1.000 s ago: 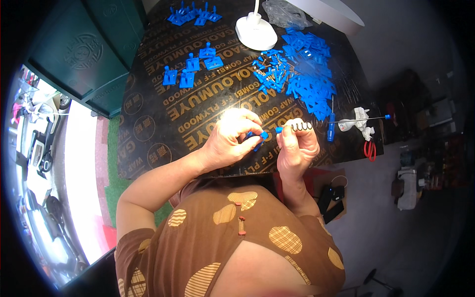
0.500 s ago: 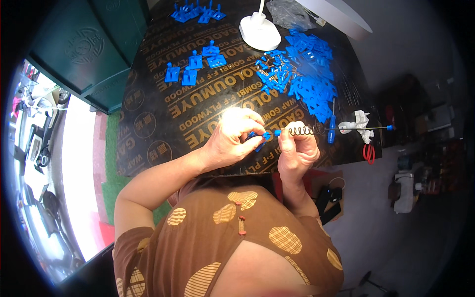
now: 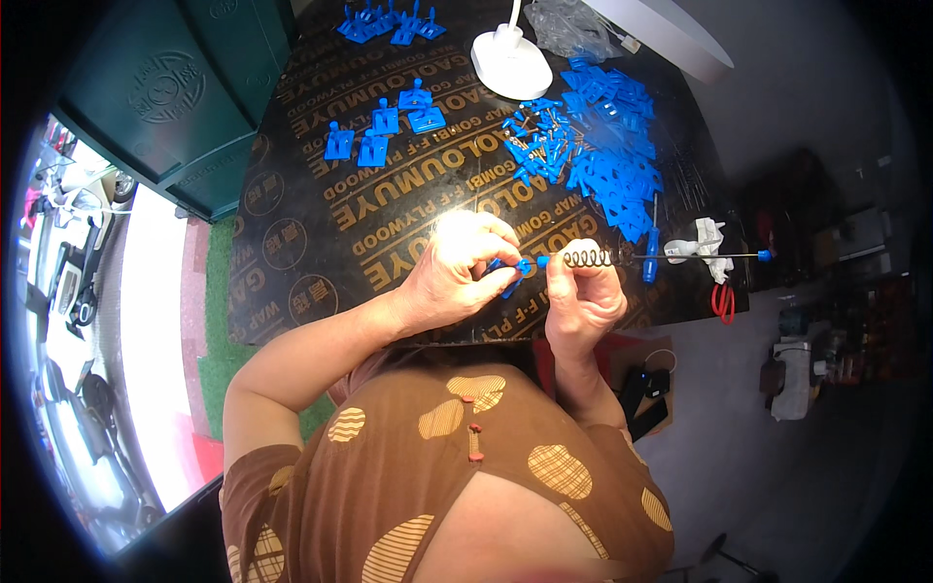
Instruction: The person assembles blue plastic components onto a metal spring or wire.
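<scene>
My left hand [image 3: 455,267] is closed, pinching a small blue plastic part [image 3: 512,282] between thumb and fingers above the near edge of the table. Close to its right, my right hand [image 3: 586,296] pinches a thin dark rod [image 3: 705,256] by its left end, which carries a blue tip [image 3: 543,261] right beside the blue part. A dark coil spring [image 3: 588,258] sits around the rod at my right fingertips. The rod points out to the right and ends in a blue cap [image 3: 764,256]. Whether the left tip touches the blue part I cannot tell.
Several blue plates with upright pegs [image 3: 385,119] stand at the left, more at the far left. A heap of blue parts [image 3: 612,146] lies right of the white lamp base [image 3: 511,63]. A blue-handled screwdriver [image 3: 650,257], crumpled white tissue [image 3: 714,248] and red-handled tool [image 3: 723,302] lie at the right.
The coil spring's coils reach less far to the right along the rod than before. My right hand has shifted very slightly; my left hand looks the same.
</scene>
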`<act>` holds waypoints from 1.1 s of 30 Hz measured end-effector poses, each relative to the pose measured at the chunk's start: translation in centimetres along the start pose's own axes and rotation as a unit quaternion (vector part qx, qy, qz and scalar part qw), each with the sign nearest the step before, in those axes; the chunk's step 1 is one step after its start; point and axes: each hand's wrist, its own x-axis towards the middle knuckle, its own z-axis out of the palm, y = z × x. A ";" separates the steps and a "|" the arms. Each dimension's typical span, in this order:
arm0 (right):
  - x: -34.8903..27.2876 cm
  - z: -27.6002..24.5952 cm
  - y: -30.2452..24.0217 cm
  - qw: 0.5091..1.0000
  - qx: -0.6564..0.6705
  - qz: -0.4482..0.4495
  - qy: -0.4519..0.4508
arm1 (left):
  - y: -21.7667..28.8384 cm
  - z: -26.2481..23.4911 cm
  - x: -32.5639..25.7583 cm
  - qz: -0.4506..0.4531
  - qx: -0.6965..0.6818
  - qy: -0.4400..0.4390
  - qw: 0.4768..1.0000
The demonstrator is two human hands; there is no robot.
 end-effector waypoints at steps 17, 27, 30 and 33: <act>0.3 0.2 -0.7 0.998 -0.051 0.030 0.006 | 0.4 -0.1 -0.1 -0.024 0.009 -0.008 1.000; 0.2 0.3 -0.6 0.997 -0.064 0.036 0.014 | 0.2 -0.2 -0.2 -0.023 0.024 -0.011 0.999; 0.3 0.5 -0.7 0.997 -0.070 0.023 0.020 | 0.3 -0.1 -0.2 -0.027 0.019 -0.011 0.999; 0.3 0.4 -0.4 0.998 -0.048 0.022 0.029 | 0.3 -0.1 -0.2 -0.030 0.013 -0.009 0.999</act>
